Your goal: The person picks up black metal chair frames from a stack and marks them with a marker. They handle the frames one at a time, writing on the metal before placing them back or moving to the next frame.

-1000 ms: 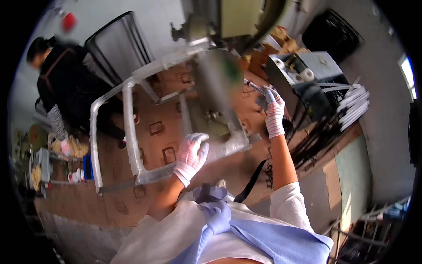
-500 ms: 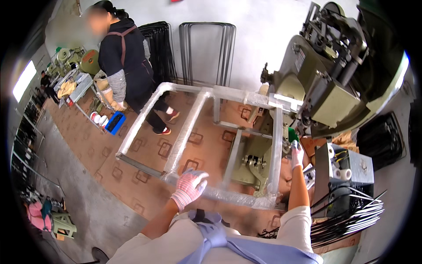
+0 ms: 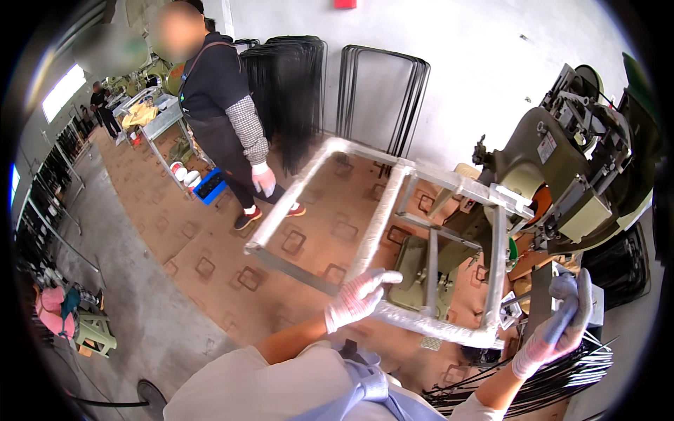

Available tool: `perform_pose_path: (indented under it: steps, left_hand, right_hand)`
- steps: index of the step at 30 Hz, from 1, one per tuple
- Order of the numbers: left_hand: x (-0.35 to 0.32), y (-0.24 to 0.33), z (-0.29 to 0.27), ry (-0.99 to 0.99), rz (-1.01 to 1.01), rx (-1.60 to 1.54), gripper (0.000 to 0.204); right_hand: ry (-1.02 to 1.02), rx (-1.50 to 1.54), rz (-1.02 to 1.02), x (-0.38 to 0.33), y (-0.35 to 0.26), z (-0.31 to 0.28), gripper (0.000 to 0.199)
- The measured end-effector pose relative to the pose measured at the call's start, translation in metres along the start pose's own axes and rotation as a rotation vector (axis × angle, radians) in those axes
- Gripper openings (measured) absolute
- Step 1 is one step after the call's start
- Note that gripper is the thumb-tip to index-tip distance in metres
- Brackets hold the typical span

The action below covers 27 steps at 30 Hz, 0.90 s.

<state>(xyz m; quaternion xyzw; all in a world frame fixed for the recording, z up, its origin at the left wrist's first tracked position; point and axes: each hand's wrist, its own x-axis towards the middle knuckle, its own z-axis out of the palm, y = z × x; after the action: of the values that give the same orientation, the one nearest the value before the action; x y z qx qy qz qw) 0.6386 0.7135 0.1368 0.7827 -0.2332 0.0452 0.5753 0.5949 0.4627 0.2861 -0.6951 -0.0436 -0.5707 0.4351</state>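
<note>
A metal tube frame point(image 3: 385, 210) wrapped in clear plastic film stands before me, attached to or resting by the green press machine point(image 3: 526, 158). My left hand point(image 3: 358, 300), in a pink and white glove with pale grey fingertips, hovers at or just above the frame's near bar; its fingers stretch out to the right, and no object shows in it. Whether it touches the bar I cannot tell. To the right of the frame my right hand point(image 3: 558, 326), in a similar glove, is raised with fingers pointing up, nothing visible in it.
A co-worker point(image 3: 217, 105) in dark clothes and gloves stands beyond the frame's left side. Bent black rods point(image 3: 382, 52) lean on the wall. More black rods point(image 3: 554, 382) lie at lower right, below a grey metal box point(image 3: 595, 302). A blue crate point(image 3: 209, 186) sits on the floor.
My view has shifted left, so the frame appears farther right. My right hand has drawn back from beside the machine and come up nearer. The co-worker has turned toward me.
</note>
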Motion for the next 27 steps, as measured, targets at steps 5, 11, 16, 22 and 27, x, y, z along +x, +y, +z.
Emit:
perform_pose_path:
  steps: [5,11,16,22,27]
  left_hand:
    - [-0.045,-0.005,-0.088,0.147,0.108,0.029,0.045]
    - [-0.16,-0.027,-0.188,0.408,-0.128,-0.118,0.041]
    - [-0.235,-0.046,-0.23,0.581,-0.364,-0.139,0.039]
    - [-0.271,-0.068,-0.265,0.599,-0.348,0.03,0.032]
    - [-0.248,-0.083,-0.274,0.575,-0.312,-0.078,0.027]
  right_hand:
    - [-0.597,-0.043,-0.953,0.007,-0.122,0.045,0.052]
    - [-0.743,0.129,-1.05,-0.042,-0.218,0.109,0.031]
    - [-0.739,0.263,-1.156,-0.07,-0.267,0.167,0.02]
    - [-0.752,0.319,-1.194,-0.074,-0.308,0.192,0.011]
    - [-0.702,0.333,-0.755,-0.086,-0.275,0.228,0.026]
